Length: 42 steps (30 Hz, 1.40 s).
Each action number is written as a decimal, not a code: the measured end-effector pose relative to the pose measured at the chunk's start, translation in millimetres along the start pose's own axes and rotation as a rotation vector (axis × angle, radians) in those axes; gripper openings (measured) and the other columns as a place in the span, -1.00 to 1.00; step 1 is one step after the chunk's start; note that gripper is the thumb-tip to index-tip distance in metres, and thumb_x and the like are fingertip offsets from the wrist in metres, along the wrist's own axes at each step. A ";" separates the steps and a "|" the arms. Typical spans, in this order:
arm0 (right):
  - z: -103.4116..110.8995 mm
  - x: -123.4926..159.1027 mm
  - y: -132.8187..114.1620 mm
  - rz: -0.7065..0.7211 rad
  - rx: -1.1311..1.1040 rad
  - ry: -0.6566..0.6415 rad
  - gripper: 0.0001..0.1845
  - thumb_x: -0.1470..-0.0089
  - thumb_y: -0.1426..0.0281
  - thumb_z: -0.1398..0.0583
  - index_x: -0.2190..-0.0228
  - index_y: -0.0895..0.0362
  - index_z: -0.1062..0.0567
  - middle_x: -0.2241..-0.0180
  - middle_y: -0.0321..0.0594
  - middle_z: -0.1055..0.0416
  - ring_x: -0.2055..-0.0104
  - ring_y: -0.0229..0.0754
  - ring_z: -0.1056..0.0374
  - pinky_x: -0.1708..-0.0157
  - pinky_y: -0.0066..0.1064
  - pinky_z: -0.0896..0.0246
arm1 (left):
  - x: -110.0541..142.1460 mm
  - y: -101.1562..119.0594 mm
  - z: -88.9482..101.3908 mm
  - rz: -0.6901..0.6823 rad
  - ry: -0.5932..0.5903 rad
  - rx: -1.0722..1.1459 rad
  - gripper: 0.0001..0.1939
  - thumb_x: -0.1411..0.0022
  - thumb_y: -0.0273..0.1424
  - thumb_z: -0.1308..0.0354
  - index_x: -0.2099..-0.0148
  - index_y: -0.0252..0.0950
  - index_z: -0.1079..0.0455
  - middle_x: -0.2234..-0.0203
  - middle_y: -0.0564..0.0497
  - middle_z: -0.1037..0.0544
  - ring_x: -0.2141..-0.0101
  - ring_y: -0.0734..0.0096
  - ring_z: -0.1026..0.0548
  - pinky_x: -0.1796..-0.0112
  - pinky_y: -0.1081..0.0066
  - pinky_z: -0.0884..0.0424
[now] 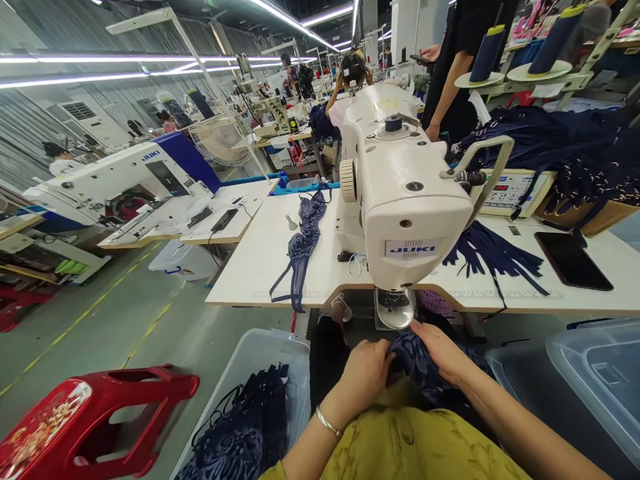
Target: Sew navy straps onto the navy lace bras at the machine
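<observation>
In my lap, in front of the sewing machine (410, 227), I hold a navy patterned bra (417, 363). My left hand (365, 373) is closed on its left side, fingers curled inward and partly hidden. Opposite it, my right hand (440, 350) pinches the upper edge close below the machine's round metal bed (395, 310). Part of the held bra is hidden by my hands and sleeves. Another navy lace bra (306, 240) lies stretched on the white table left of the machine, its band hanging over the front edge.
A clear bin (250, 360) of navy bras stands lower left, beside a red stool (125, 407). Cut navy straps (495, 257), a black phone (573, 260) and a control box (505, 190) occupy the table's right. Another clear bin (600, 373) is lower right. A person (455, 67) stands behind the machine.
</observation>
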State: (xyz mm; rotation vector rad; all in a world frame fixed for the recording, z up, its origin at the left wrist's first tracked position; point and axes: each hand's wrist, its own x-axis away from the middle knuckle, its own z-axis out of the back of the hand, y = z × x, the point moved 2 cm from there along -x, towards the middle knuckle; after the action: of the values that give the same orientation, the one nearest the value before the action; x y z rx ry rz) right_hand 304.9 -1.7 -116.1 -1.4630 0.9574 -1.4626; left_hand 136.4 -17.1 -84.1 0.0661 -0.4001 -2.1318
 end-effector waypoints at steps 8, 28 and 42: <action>6.8 -9.2 5.8 0.304 0.742 -0.098 -0.45 -0.20 0.01 0.13 0.68 0.05 -0.14 0.66 -0.24 -0.27 0.56 -0.17 -0.26 0.48 -0.36 -0.13 | -1.9 7.3 -10.9 -0.006 -0.027 -0.109 -0.77 -0.35 -0.37 0.08 0.26 -0.31 -0.37 0.53 -0.10 -0.53 0.49 0.19 -0.53 0.41 0.29 -0.42; 12.4 7.4 -15.3 0.505 0.958 0.027 -0.59 -0.32 0.23 0.09 0.26 0.12 -0.49 0.31 -0.08 -0.51 0.28 -0.10 -0.43 0.31 -0.37 -0.24 | -17.0 24.3 -13.5 0.005 0.014 0.038 -0.71 -0.37 -0.25 0.05 0.04 -0.40 -0.24 0.30 -0.17 -0.49 0.27 0.16 -0.52 0.24 0.20 -0.45; 17.5 17.9 -82.2 0.786 0.936 -0.070 -0.67 -0.27 0.23 -0.05 0.11 -0.02 -0.56 0.30 -0.20 -0.55 0.25 -0.15 -0.45 0.22 -0.39 -0.27 | -16.5 -9.8 64.3 0.083 0.478 0.495 -0.85 -0.35 -0.32 -0.06 0.10 -0.25 -0.34 0.32 0.02 -0.49 0.28 0.42 -0.47 0.23 0.41 -0.37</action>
State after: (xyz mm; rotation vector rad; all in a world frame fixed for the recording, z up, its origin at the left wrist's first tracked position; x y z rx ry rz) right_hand 319.5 11.9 -32.6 -0.3654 0.5472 -1.0017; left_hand 125.0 18.0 -28.0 0.8094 -0.6171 -1.8142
